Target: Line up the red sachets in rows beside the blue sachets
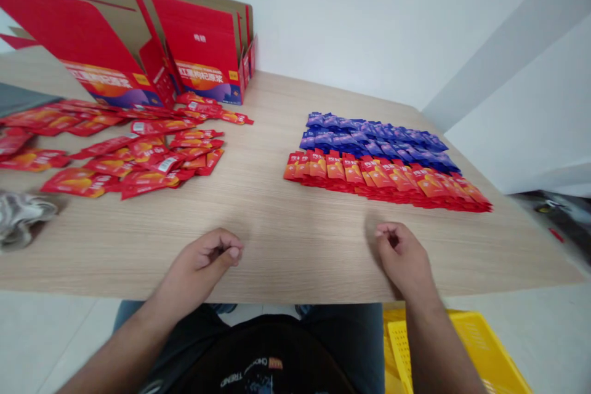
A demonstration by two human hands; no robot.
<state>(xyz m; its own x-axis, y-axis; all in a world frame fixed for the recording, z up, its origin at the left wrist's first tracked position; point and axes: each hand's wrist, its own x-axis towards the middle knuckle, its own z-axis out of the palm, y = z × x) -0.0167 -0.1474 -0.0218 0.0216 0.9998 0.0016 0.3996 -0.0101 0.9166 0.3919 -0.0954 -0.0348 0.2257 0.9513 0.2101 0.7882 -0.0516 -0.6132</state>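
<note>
My left hand (203, 265) rests near the table's front edge, its fingers curled in and the thumb against the index finger. I see nothing inside it. My right hand (404, 255) lies on the tabletop farther right, closed in a loose fist, also with nothing showing in it. Beyond the right hand, overlapping red sachets (388, 178) form a long row. Behind them run two rows of purple sachets (369, 138). A loose heap of red sachets (148, 160) lies beyond my left hand. Neither hand touches a sachet.
Red printed cartons (198, 49) with raised flaps stand at the back left against the wall. At the left edge are a blurred grey-and-white patterned thing (23, 218) and a grey surface (25, 98). A yellow crate (480, 345) sits below the wooden table (300, 252) at right.
</note>
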